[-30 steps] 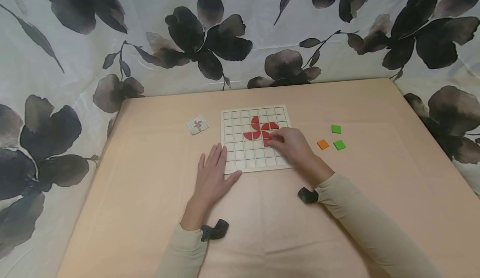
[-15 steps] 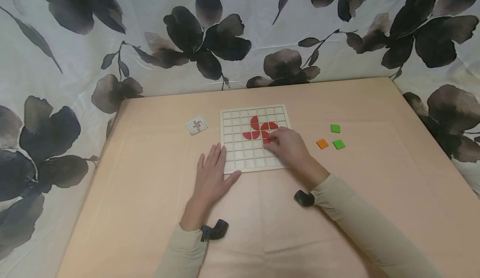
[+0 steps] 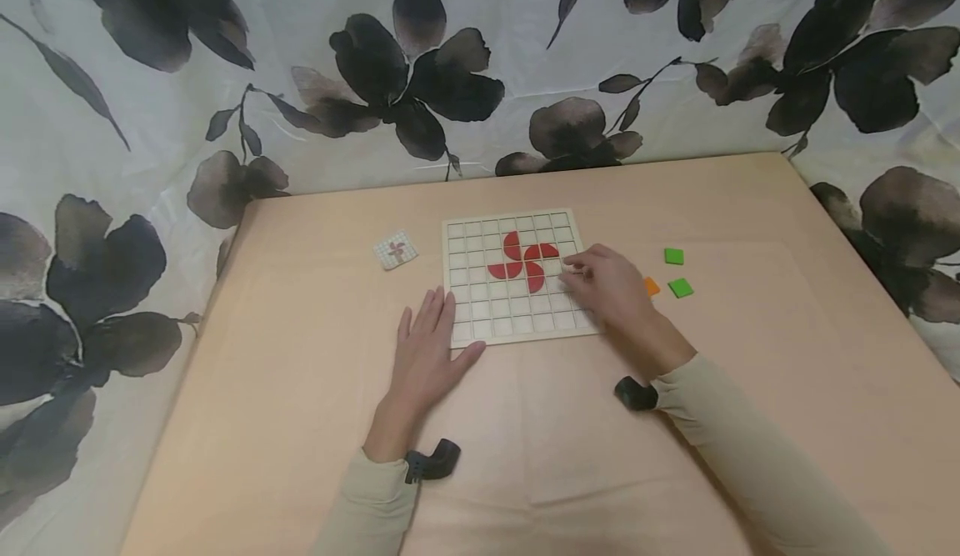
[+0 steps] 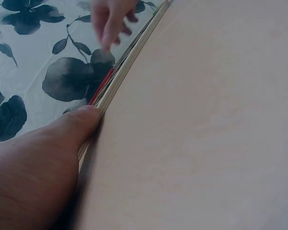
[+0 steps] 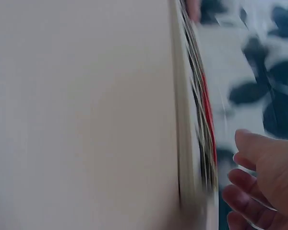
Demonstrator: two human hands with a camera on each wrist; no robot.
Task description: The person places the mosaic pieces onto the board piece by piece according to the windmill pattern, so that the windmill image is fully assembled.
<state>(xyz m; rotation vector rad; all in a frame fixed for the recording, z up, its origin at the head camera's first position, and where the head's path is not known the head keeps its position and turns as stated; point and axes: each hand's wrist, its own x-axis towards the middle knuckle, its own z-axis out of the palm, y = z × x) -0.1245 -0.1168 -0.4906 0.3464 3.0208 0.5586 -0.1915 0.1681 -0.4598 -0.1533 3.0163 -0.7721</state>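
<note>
A square grid board (image 3: 480, 318) lies on the table, bearing red tiles (image 3: 535, 279) that form a pinwheel of rounded petals. My left hand (image 3: 426, 339) lies flat with straight fingers at the board's lower left corner. Its thumb (image 4: 84, 120) touches the board's edge in the left wrist view. Over the board's right side hovers my right hand (image 3: 609, 289), its fingers loosely bent and holding nothing. That same right hand (image 5: 269, 177) appears apart from the board in the right wrist view.
To the right lie two green tiles (image 3: 681, 288) and an orange tile (image 3: 652, 287), partly hidden behind the right hand. A small card (image 3: 395, 250) with a red pinwheel pattern sits left of the board. Floral cloth (image 3: 450, 81) hangs behind the table.
My right hand has let go of the red tile in the lower petal and moved right, so that petal shows whole. The left hand has stayed in place.
</note>
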